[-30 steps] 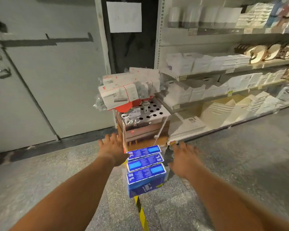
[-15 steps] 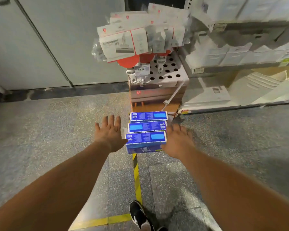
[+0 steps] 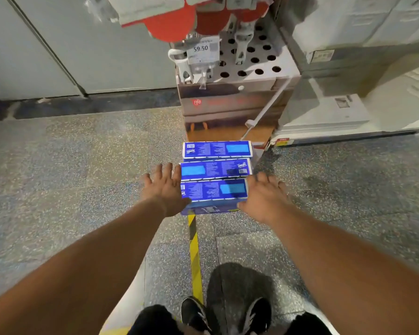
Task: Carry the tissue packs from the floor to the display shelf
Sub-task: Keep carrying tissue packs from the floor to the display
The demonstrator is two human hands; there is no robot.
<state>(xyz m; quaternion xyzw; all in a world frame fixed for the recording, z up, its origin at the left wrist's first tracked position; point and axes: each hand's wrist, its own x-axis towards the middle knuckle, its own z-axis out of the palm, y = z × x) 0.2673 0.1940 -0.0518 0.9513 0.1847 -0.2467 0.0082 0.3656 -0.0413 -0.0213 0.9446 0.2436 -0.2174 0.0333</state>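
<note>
The head view looks down past two dark shoes (image 3: pixel 225 315) on a speckled floor (image 3: pixel 58 189) with a yellow-and-black tape line (image 3: pixel 195 259) running forward. Both bare arms reach out to the nearest tissue pack (image 3: pixel 213 193), which sits on the floor at the end of the tape. The left hand (image 3: pixel 163 189) lies against its left end with fingers spread and straight, and the right hand (image 3: pixel 263 197) lies against its right end, fingers loosely extended; neither plainly curls around it. Two more blue tissue packs (image 3: pixel 217 159) lie in a row just behind, the farthest close to a cardboard display stand (image 3: pixel 228 102) bearing a price tag (image 3: pixel 201 50) reading 59.50.
</note>
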